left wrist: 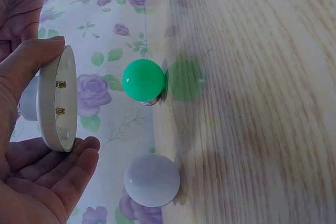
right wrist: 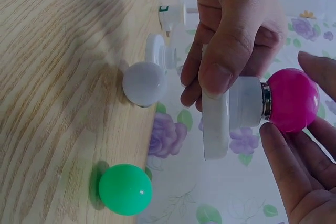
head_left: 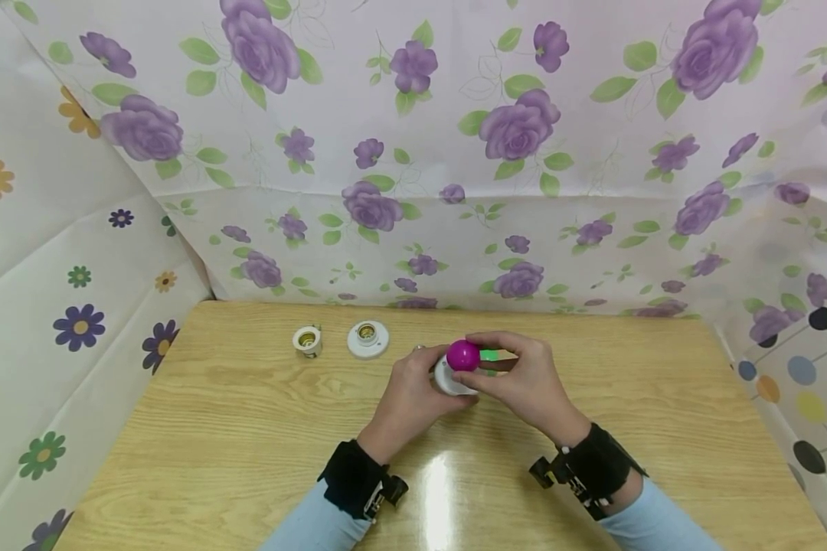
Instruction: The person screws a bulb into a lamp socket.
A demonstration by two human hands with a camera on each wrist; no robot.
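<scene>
Left hand [head_left: 413,386]: fingers, thumb gripping rim of white lampholder [right wrist: 223,124]. Right hand [head_left: 527,379]: fingers pinching magenta bulb [head_left: 463,356] at lampholder's mouth. Head view, from magenta bulb: green bulb [left wrist: 143,80], three o'clock; flanged socket [head_left: 368,341], nine o'clock.

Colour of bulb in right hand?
The bulb is magenta pink; right wrist view shows it best.

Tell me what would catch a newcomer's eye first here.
The vivid pink bulb comes first, held by the right hand at the mouth of a white socket in the left hand. Next, the green bulb stands out on the wooden table, with a white bulb near it.
</scene>
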